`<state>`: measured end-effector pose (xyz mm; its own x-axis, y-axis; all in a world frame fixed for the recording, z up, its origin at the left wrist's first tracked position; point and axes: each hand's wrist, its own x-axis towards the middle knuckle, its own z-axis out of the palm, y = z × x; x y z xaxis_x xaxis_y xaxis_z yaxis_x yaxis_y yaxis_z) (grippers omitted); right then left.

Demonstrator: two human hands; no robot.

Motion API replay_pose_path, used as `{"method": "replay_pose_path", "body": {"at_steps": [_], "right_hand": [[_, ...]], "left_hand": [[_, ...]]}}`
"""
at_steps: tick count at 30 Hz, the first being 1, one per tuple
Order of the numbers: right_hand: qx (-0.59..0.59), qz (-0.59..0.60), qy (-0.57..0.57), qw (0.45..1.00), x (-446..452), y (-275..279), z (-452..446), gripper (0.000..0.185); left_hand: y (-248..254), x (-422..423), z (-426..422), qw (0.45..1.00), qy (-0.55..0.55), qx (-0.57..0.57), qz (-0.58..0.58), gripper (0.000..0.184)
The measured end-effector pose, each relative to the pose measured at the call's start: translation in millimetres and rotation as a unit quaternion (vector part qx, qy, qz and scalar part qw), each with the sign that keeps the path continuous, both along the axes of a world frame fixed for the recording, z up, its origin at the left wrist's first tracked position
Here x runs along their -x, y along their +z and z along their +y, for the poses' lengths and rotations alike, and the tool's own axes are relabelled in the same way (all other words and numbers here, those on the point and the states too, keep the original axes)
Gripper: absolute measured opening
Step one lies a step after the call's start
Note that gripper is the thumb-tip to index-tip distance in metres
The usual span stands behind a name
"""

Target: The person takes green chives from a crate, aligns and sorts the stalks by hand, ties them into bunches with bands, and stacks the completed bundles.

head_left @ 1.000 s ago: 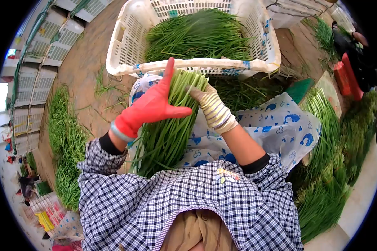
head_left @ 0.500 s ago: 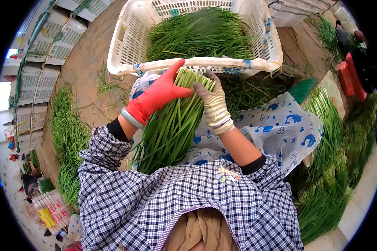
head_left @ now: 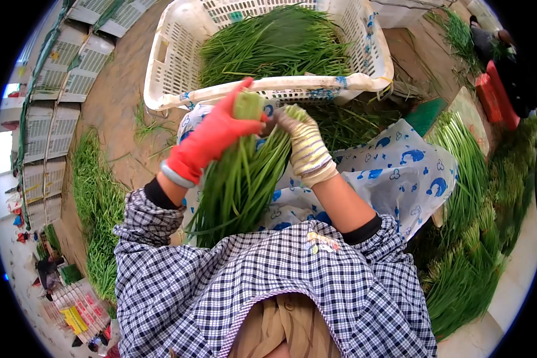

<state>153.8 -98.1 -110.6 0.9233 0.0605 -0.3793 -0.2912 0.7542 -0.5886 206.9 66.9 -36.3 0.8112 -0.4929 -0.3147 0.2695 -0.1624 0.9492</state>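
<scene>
My left hand (head_left: 218,137), in a red rubber glove, is closed round a bunch of garlic chives (head_left: 238,179), the pale cut ends up and the green leaves hanging toward my lap. My right hand (head_left: 307,146), in a striped knit glove with grey fingertips, grips a smaller part of the same chives by the stem ends. A gap shows between the two clusters at the top, while lower down their leaves run together. Under them a white plastic sheet with blue prints (head_left: 388,167) covers my lap.
Ahead stands a white slatted crate (head_left: 268,86) with more chives (head_left: 274,48) inside. To the right lie bundled chives (head_left: 459,149) and a red stool (head_left: 496,98). Loose greens (head_left: 95,203) lie on the floor at left, beside stacked crates (head_left: 51,128).
The single bunch between my hands has parted at the stem ends into two clusters, one in each hand. My left hand has shifted slightly left. The view has shifted a little.
</scene>
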Motion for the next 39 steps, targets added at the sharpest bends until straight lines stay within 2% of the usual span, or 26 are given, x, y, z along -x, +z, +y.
{"method": "replay_pose_path", "body": {"at_steps": [1,2,3,4,6,7,8,9,10,12,14,17,18,19,20,21,22,23,24,27,29,30,31,32,34,39], "right_hand": [[0.046,-0.088,-0.029,0.995,1,4,-9,0.018],[0.089,-0.098,-0.080,0.988,-1,23,-24,0.009],[0.064,-0.089,-0.141,0.984,0,40,-45,0.014],[0.133,-0.114,-0.150,0.973,1,58,-72,0.024],[0.136,-0.125,-0.220,0.958,10,104,-131,0.038],[0.169,-0.207,-0.241,0.933,5,100,-177,0.035],[-0.052,-0.253,-0.166,0.952,0,106,-219,0.029],[0.146,-0.192,-0.354,0.904,0,128,-221,0.022],[0.139,-0.293,-0.364,0.873,-9,122,-258,0.017],[0.116,-0.334,-0.376,0.856,-7,142,-279,0.014],[0.103,-0.355,-0.389,0.844,-2,159,-280,0.013],[0.091,-0.373,-0.365,0.848,-3,161,-322,0.017],[0.279,-0.308,-0.405,0.814,8,174,-320,0.034],[0.450,-0.212,-0.433,0.752,22,188,-315,0.052],[0.326,-0.268,-0.421,0.803,25,185,-345,0.044],[0.295,-0.263,-0.420,0.817,32,194,-353,0.044],[0.288,-0.250,-0.423,0.822,45,207,-347,0.043],[0.291,-0.243,-0.432,0.818,63,224,-344,0.043],[0.297,-0.238,-0.450,0.808,80,239,-341,0.042],[0.302,-0.223,-0.504,0.778,99,257,-318,0.041],[0.367,-0.290,-0.457,0.756,91,231,-334,0.027],[0.329,-0.239,-0.493,0.769,82,237,-292,0.021],[0.270,-0.277,-0.420,0.821,76,232,-281,0.017],[0.138,-0.297,-0.347,0.879,71,224,-274,0.021],[0.144,-0.329,-0.281,0.890,50,209,-250,0.032],[0.149,-0.301,-0.222,0.915,24,193,-198,0.022]], "left_hand": [[16,-5,8,0.999,0.021,-0.018,-0.021,0.075],[35,-10,21,0.996,0.066,-0.015,-0.053,0.069],[50,-18,46,0.990,0.128,-0.012,-0.061,0.058],[73,-15,68,0.960,0.236,-0.078,-0.128,0.048],[93,-16,142,0.910,0.283,-0.061,-0.298,0.040],[109,-15,179,0.900,0.286,-0.078,-0.319,0.040],[129,-19,209,0.868,0.342,-0.093,-0.347,0.039],[153,-22,239,0.867,0.345,-0.077,-0.350,0.037],[169,-19,244,0.858,0.343,-0.089,-0.372,0.036],[192,-9,245,0.825,0.338,-0.142,-0.430,0.035],[187,-4,225,0.850,0.309,-0.069,-0.420,0.040],[177,19,123,0.927,0.209,-0.143,-0.277,0.060],[172,22,97,0.940,0.192,-0.159,-0.235,0.067],[171,36,49,0.969,0.111,-0.094,-0.201,0.066],[168,39,19,0.985,0.038,-0.038,-0.164,0.066],[162,29,19,0.990,-0.010,-0.053,-0.127,0.066],[156,25,9,0.994,-0.016,0.019,-0.102,0.065],[151,8,-15,0.991,-0.053,0.025,-0.117,0.065],[136,-13,-34,0.983,-0.110,0.098,-0.113,0.063],[131,-19,-79,0.984,-0.117,0.113,-0.077,0.060],[129,-22,-99,0.984,-0.135,0.075,-0.090,0.061],[131,-18,-109,0.982,-0.147,0.081,-0.089,0.061],[135,-14,-113,0.980,-0.147,0.081,-0.110,0.061],[141,-11,-119,0.976,-0.150,0.078,-0.136,0.062],[152,0,-132,0.975,-0.145,0.076,-0.149,0.063],[140,8,-159,0.957,-0.174,0.137,-0.188,0.066]]}}
